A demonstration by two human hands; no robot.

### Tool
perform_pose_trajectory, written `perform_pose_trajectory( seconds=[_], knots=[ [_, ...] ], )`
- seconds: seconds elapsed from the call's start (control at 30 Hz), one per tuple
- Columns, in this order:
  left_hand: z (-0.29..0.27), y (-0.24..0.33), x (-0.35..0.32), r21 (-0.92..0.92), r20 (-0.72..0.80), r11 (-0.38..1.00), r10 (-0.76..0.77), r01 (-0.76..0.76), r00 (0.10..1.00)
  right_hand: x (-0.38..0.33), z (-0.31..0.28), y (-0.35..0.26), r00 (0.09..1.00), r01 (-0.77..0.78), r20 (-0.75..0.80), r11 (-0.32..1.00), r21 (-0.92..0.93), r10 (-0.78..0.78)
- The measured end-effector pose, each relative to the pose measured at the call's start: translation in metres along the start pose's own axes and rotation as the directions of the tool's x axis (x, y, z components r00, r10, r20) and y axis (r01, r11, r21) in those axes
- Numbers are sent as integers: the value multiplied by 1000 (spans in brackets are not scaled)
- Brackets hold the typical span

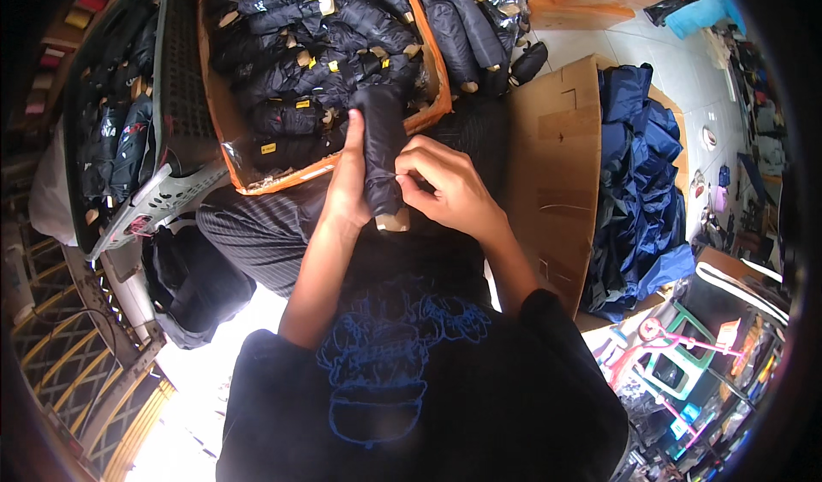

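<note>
My left hand (347, 178) wraps around a rolled black fabric bundle (382, 144) that stands upright above my lap, with a tan card tag (393, 221) at its near end. My right hand (445, 187) pinches the bundle's right side just above the tag, fingers closed on a thin thread or strap. Straight ahead stands an orange-rimmed cardboard box (428, 54) packed with several similar rolled black bundles with tan and yellow tags.
A grey plastic crate (175, 97) with more dark bundles lies at the left. A cardboard box (556, 165) at the right holds loose navy-blue fabric (638, 191). A black bag (193, 281) lies by my left knee. Pink and green items clutter the lower right.
</note>
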State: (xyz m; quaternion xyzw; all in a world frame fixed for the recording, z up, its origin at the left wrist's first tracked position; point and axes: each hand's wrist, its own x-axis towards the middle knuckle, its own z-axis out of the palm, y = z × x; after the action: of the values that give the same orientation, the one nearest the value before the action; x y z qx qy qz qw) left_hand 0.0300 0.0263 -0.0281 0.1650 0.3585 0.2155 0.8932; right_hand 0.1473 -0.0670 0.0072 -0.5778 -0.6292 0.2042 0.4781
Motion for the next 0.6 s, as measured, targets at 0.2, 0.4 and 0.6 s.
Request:
perform_pose_trajectory(
  seconds=[0.2,0.4,0.6],
  knots=[
    [0,5,-5,167,41,979,-122,114,992,-10,-7,-2,981,-190,-20,971,148,195],
    [3,-3,-8,572,-14,795,256,-202,967,-9,-16,0,998,-9,-55,981,-194,-2],
    [2,-2,-6,462,-8,881,125,-107,992,-9,-10,4,995,19,-91,994,-103,-28]
  ],
)
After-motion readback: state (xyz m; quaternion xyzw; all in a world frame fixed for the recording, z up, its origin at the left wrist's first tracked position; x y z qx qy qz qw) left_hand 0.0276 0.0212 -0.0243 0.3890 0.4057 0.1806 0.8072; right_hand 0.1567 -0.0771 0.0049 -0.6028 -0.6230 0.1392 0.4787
